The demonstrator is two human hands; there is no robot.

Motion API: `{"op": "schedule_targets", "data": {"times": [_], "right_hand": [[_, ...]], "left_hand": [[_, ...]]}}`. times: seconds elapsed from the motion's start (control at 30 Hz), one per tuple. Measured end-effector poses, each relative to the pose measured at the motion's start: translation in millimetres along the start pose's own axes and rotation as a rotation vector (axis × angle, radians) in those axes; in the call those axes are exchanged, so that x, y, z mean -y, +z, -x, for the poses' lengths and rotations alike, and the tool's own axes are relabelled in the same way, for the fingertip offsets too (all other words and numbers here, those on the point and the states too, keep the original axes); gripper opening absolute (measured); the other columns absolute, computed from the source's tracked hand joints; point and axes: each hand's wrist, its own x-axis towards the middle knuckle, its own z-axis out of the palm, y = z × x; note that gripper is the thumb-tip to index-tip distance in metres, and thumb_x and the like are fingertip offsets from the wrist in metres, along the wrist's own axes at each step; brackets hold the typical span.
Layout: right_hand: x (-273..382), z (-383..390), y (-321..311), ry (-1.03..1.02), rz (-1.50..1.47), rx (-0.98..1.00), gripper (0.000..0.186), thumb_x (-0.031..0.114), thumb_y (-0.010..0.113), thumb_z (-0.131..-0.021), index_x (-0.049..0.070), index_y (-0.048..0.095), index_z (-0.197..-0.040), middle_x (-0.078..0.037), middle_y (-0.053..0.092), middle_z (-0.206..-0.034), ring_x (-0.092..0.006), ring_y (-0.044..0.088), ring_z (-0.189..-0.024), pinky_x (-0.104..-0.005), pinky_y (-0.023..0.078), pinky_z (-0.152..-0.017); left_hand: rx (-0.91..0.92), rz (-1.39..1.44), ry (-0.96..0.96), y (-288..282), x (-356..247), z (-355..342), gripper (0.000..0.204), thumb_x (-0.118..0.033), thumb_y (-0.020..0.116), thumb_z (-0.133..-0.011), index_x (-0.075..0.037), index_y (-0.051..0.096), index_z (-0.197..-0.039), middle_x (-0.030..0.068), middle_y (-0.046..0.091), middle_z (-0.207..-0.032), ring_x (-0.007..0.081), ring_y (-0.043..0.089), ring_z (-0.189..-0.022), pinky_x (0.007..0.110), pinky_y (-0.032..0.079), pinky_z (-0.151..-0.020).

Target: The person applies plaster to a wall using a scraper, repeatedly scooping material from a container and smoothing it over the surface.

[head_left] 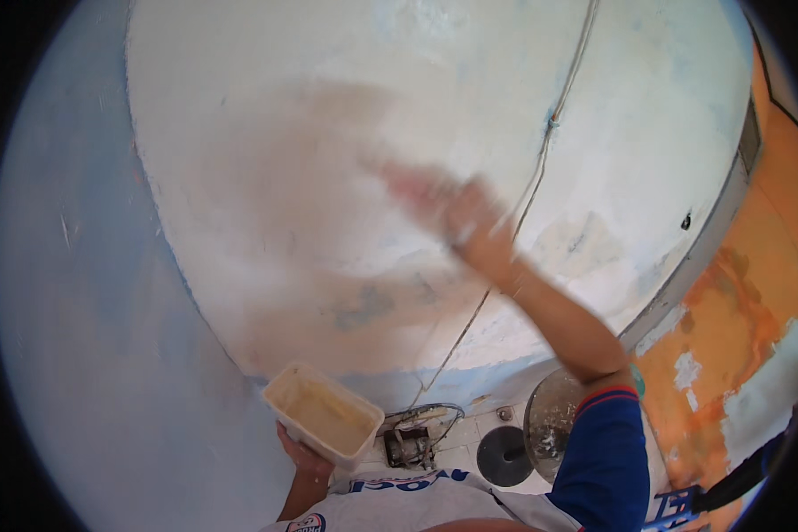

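Observation:
My left hand (309,454) holds a cream rectangular plastic tub (324,443) low in front of me, its fingers along the left side and underneath. Inside lies a pale, cloudy liquid. A yellowish strip shows in it, too indistinct to name. My right arm reaches up across a whitish wall (470,80), and my right hand (452,208) is smeared by motion close to its surface. Reddish blur shows at the fingers; whether they hold something cannot be made out. Brownish, damp-looking patches spread over the wall left of and below this hand.
A cable (541,168) runs down the wall. Blue wall (71,266) stands left, peeling orange wall (709,328) right. On the tiled floor are a small machine (408,448) with a hose, a dark disc (504,457) and a stained round container (548,421). Something blue (674,505) stands lower right.

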Motion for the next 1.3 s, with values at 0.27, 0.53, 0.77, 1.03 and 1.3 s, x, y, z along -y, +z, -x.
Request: {"op": "schedule_targets", "data": {"times": [0.27, 0.53, 0.77, 1.03, 1.3], "right_hand": [[-138.8, -134.0, -48.8, 0.646, 0.462, -0.137, 0.039, 0.017, 0.062, -0.089, 0.006, 0.062, -0.127, -0.02, 0.067, -0.109, -0.038, 0.066, -0.097, -0.0474, 0.055, -0.076], [112.7, 26.8, 1.5, 0.094, -0.067, 0.123, 0.044, 0.004, 0.069, -0.076, 0.016, 0.071, -0.119, -0.008, 0.069, -0.122, -0.0261, 0.067, -0.103, -0.0397, 0.055, -0.087], [-92.0, -155.4, -99.8, 0.504, 0.316, -0.398, 0.025, 0.012, 0.061, -0.095, 0.004, 0.068, -0.117, -0.025, 0.067, -0.089, -0.0422, 0.065, -0.076, -0.0449, 0.052, -0.068], [48.5, -0.6, 30.0, 0.205, 0.237, 0.051, 0.045, 0.008, 0.072, -0.08, 0.007, 0.065, -0.125, -0.013, 0.068, -0.119, -0.0346, 0.066, -0.097, -0.0458, 0.056, -0.082], [-31.5, -137.1, -59.8, 0.504, 0.171, -0.296, 0.025, 0.012, 0.062, -0.095, 0.013, 0.073, -0.118, -0.015, 0.067, -0.089, -0.0337, 0.064, -0.082, -0.0422, 0.053, -0.071]], "left_hand": [[0.106, -0.052, -0.112, -14.2, -46.3, -25.5, 0.077, -0.072, 0.033, -0.096, -0.02, 0.041, -0.152, 0.0068, 0.045, -0.152, 0.0321, 0.045, -0.138, 0.051, 0.037, -0.114], [0.225, -0.094, -0.153, -17.1, -73.0, -47.8, 0.078, -0.071, 0.04, -0.095, -0.019, 0.041, -0.152, 0.0066, 0.045, -0.151, 0.0318, 0.045, -0.137, 0.05, 0.036, -0.115], [0.161, -0.092, -0.192, -22.6, -78.2, -65.0, 0.081, -0.074, 0.039, -0.093, -0.019, 0.039, -0.153, 0.0073, 0.044, -0.152, 0.0321, 0.044, -0.137, 0.05, 0.035, -0.115], [0.147, -0.094, -0.227, -0.9, -76.0, -56.6, 0.081, -0.073, 0.038, -0.093, -0.019, 0.039, -0.153, 0.0081, 0.043, -0.153, 0.0326, 0.043, -0.139, 0.051, 0.034, -0.116], [0.108, -0.028, -0.214, -24.8, -79.7, -60.7, 0.082, -0.073, 0.042, -0.092, -0.018, 0.038, -0.154, 0.0083, 0.042, -0.154, 0.0333, 0.042, -0.139, 0.052, 0.033, -0.116]]}}
